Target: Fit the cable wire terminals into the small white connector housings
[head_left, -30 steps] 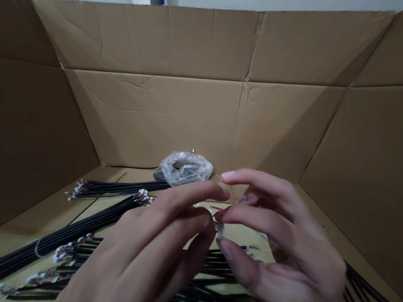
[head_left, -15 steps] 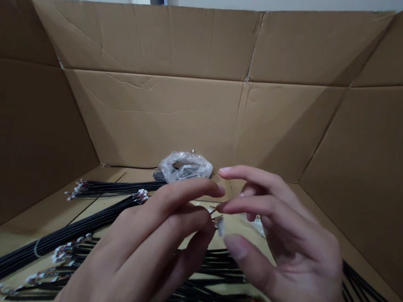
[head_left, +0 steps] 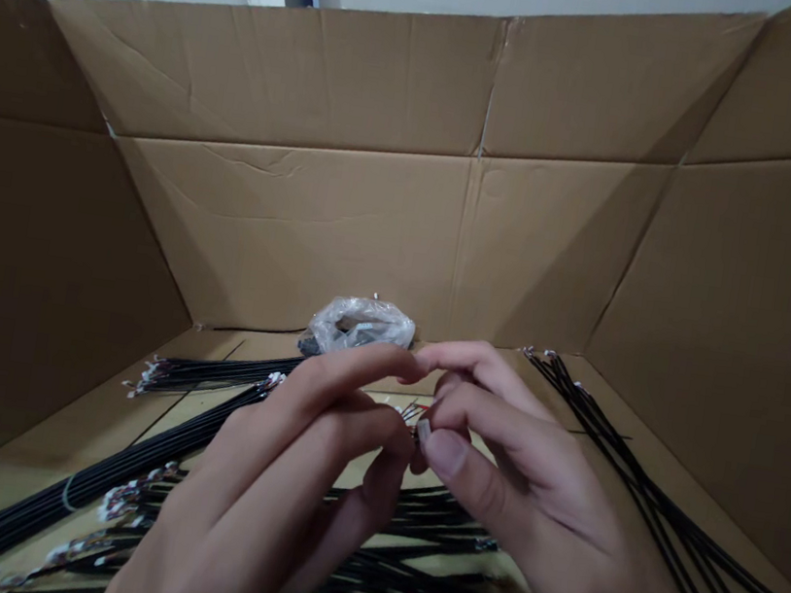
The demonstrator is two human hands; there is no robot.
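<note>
The print on the clear plastic bag (head_left: 383, 326), mid-frame, is too small to read. Just below, the right hand (head_left: 530, 492) pinches a small pale connector (head_left: 423, 432) between thumb and finger; the left hand (head_left: 274, 476) clamps its wires (head_left: 412, 413) (mostly hidden). Black cables (head_left: 129, 458) fill the lower left, partly blocked.

We look from one head-worn camera, facing forward and down. The left hand (head_left: 273, 485) and the right hand (head_left: 524, 481) are very near us, low in view; past them we see the cardboard surface (head_left: 76, 433) back to its far edge and both far corners.
</note>
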